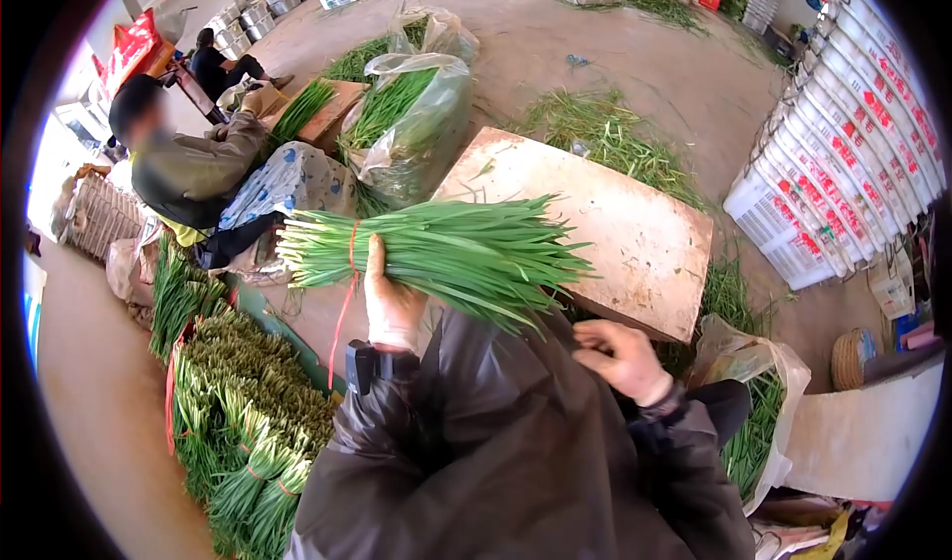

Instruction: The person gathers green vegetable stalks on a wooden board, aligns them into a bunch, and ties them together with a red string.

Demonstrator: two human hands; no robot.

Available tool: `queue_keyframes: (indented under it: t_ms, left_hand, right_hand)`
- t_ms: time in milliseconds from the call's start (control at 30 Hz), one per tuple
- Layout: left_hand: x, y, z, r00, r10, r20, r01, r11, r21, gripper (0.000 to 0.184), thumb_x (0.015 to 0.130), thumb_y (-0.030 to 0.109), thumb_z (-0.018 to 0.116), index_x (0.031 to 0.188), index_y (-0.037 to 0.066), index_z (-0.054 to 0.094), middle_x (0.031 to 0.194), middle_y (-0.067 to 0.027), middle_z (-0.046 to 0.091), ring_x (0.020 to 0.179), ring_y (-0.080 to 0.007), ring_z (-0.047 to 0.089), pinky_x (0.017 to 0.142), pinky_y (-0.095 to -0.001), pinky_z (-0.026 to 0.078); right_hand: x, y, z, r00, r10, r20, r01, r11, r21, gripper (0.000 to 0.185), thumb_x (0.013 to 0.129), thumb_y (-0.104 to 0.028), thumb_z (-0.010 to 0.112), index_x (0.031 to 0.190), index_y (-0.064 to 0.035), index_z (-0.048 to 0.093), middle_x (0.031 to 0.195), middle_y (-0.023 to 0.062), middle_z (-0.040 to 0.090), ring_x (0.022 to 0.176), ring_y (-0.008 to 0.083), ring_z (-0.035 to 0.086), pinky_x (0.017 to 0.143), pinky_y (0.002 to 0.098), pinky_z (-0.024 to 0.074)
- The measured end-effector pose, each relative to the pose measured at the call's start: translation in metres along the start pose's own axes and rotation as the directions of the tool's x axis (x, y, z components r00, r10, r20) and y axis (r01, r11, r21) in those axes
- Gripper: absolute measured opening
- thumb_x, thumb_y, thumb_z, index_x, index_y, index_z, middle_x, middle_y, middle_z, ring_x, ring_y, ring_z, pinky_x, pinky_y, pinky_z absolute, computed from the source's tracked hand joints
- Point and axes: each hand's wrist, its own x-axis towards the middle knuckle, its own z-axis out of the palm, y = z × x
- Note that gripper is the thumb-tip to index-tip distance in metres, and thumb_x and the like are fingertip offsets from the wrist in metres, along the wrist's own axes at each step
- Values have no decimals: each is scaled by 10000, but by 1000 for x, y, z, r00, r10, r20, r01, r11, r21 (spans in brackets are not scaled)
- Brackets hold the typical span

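A bundle of long green leafy stalks [446,248] lies across my left hand [390,302], which grips it near the pale stem end. A red tie goes round the bundle there, and its loose end hangs down past my wrist. My right hand [625,357] is beside the lower edge of a worn wooden board [635,233], apart from the bundle. Its fingers are curled and slightly blurred, and whether anything is between them cannot be made out. The leafy tips of the bundle overlap the board's left part.
Stacked green bundles [248,381] stand at lower left. Two people sit at upper left, the nearer [193,163] beside a plastic bag of greens [416,128]. White crates [843,143] are stacked at right. Another bag of greens [759,411] stands at lower right. Loose leaves [615,133] litter the floor.
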Motion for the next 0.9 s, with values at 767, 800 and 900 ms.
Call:
queue_keyframes:
  t_ms: [767, 800, 900]
  left_hand:
    - [-20, -30, -23, 992, -33, 123, 31, 999, 15, 595, 1005, 396, 721, 1467, 64, 548, 1454, -108, 622, 1303, -300, 619, 1093, -504, 548]
    - [-18, -31, -27, 988, -25, 153, 23, 1000, 14, 602, 1002, 398, 723, 1470, 63, 545, 1457, -112, 618, 1309, -306, 615, 1098, -510, 544]
    - [-18, -35, -38, 975, -41, 217, 47, 999, -23, 635, 988, 387, 742, 1494, 68, 528, 1478, -121, 602, 1336, -322, 594, 1122, -536, 519]
  right_hand:
    - [3, 65, 25, 943, -116, -312, -100, 796, -598, 542, 865, -240, 789, 1323, -39, 584, 914, 123, 746, 849, 358, 730, 806, 422, 598]
    - [3, 49, 15, 973, 83, -216, -158, 919, -362, 517, 866, -274, 815, 1280, -32, 622, 914, 113, 759, 848, 315, 745, 799, 395, 602]
    - [5, -7, 11, 975, 223, -22, -221, 973, 63, 409, 874, -226, 882, 1168, -4, 703, 916, 85, 771, 788, 128, 721, 739, 286, 588]
